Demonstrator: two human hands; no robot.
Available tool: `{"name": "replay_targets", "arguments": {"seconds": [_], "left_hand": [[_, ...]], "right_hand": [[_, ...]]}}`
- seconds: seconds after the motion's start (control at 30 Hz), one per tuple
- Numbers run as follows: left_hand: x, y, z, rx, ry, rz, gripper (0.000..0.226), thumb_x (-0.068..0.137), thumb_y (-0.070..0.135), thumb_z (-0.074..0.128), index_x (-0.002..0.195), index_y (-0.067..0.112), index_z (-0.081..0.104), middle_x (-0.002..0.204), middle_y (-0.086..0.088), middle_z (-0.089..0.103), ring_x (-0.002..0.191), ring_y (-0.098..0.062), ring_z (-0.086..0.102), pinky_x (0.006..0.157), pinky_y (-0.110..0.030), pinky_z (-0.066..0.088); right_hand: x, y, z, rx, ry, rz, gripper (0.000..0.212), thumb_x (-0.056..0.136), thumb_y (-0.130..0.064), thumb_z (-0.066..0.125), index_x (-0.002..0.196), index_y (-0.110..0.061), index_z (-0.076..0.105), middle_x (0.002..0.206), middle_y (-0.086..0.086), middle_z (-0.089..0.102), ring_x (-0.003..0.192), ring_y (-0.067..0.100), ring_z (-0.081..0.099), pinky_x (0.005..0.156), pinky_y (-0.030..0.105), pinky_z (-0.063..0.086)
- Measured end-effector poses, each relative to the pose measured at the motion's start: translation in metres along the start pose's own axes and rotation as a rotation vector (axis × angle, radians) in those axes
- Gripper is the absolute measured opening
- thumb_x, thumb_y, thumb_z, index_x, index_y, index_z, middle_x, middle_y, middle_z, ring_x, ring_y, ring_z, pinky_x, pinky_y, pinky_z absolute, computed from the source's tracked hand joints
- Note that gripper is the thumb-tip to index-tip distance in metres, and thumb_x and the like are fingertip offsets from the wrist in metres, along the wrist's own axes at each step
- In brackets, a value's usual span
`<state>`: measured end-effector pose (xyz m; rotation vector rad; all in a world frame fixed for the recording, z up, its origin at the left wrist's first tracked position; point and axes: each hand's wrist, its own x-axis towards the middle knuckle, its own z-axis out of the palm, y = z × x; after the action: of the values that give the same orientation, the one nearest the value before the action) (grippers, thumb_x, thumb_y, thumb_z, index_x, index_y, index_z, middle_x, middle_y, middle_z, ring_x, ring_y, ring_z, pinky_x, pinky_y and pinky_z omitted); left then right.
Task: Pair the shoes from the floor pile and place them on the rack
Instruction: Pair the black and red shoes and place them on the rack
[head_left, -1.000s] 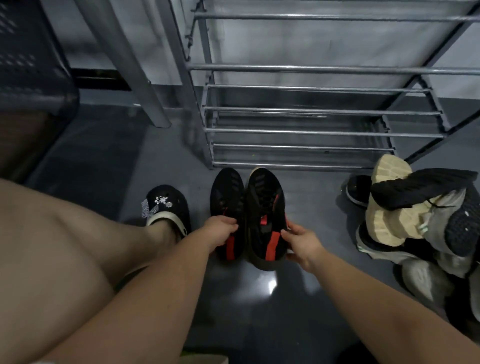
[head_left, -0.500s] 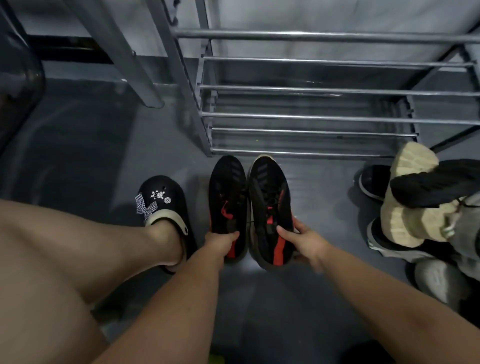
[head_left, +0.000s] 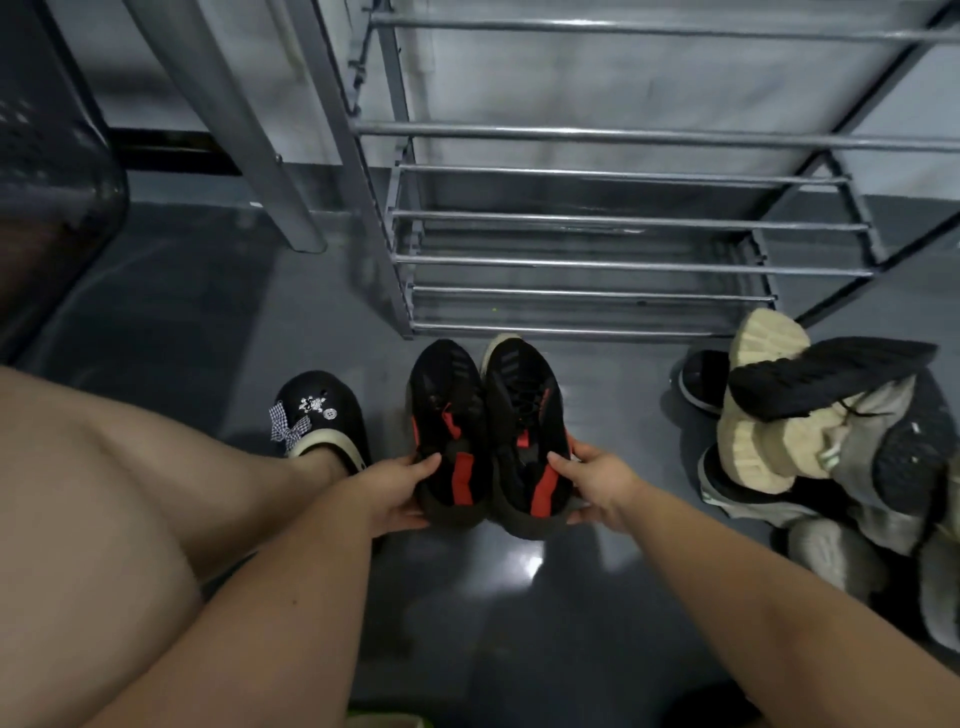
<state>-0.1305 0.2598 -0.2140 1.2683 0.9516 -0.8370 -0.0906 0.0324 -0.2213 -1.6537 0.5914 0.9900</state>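
Note:
Two black sneakers with red stripes stand side by side on the floor, toes toward the rack. My left hand (head_left: 395, 488) grips the heel of the left sneaker (head_left: 448, 410). My right hand (head_left: 597, 483) grips the heel of the right sneaker (head_left: 524, 415). The metal shoe rack (head_left: 587, 260) stands just beyond their toes, and its lower bars carry no shoes. A pile of shoes (head_left: 831, 447) lies on the floor at the right, with grey, black and cream-soled ones jumbled together.
My left foot wears a black clog (head_left: 322, 415) with a checked bow, just left of the sneakers. A slanted metal post (head_left: 244, 140) rises at the back left. A dark mesh object (head_left: 52, 171) sits at the far left. Grey glossy floor (head_left: 519, 597) lies in front.
Both hands have stayed on the sneaker heels. My fingers have wrapped further around the heels, with thumbs now on top. The view has shifted slightly.

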Motion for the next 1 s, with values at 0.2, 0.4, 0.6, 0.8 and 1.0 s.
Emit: {"name": "replay_targets", "arguments": {"seconds": [0.2,0.4,0.6,0.8,1.0], "left_hand": [[-0.033,0.009,0.013,-0.003,-0.075,-0.001,0.034,0.099,0.024,0.046,0.129,0.010,0.051,0.125,-0.015,0.059,0.114,-0.031,0.058,0.090,-0.043,0.050],[-0.058,0.025,0.035,0.040,-0.215,0.029,0.025,0.101,0.023,0.040,0.112,0.010,0.057,0.086,-0.011,0.072,0.081,-0.025,0.066,0.070,-0.040,0.053],[-0.089,0.049,0.050,0.211,-0.276,0.072,0.022,0.099,0.024,0.044,0.105,0.008,0.058,0.077,-0.011,0.072,0.074,-0.024,0.065,0.068,-0.037,0.056],[-0.130,0.070,0.067,0.347,-0.376,0.174,0.023,0.098,0.025,0.044,0.104,0.009,0.060,0.084,-0.009,0.073,0.070,-0.019,0.070,0.068,-0.033,0.057],[-0.180,0.091,0.073,0.435,-0.397,0.298,0.023,0.098,0.027,0.044,0.101,0.009,0.058,0.090,-0.010,0.065,0.057,-0.014,0.070,0.057,-0.026,0.059]], "right_hand": [[-0.034,-0.001,-0.017,0.077,0.033,0.014,0.032,0.099,-0.021,0.048,0.130,-0.023,0.053,0.100,0.002,0.063,0.083,0.018,0.060,0.066,0.041,0.054],[-0.086,-0.005,-0.045,0.153,0.082,-0.040,0.026,0.099,-0.021,0.047,0.124,-0.021,0.055,0.097,0.003,0.065,0.085,0.020,0.061,0.061,0.036,0.051],[-0.139,-0.014,-0.066,0.191,0.145,-0.115,0.027,0.099,-0.022,0.048,0.125,-0.024,0.057,0.098,0.004,0.067,0.081,0.020,0.062,0.060,0.033,0.051],[-0.197,-0.027,-0.083,0.240,0.199,-0.172,0.024,0.100,-0.021,0.047,0.121,-0.026,0.056,0.098,0.004,0.065,0.081,0.021,0.062,0.054,0.029,0.051],[-0.238,-0.045,-0.094,0.233,0.218,-0.286,0.018,0.097,-0.021,0.050,0.113,-0.019,0.060,0.092,0.004,0.066,0.082,0.022,0.060,0.076,0.041,0.050]]}}
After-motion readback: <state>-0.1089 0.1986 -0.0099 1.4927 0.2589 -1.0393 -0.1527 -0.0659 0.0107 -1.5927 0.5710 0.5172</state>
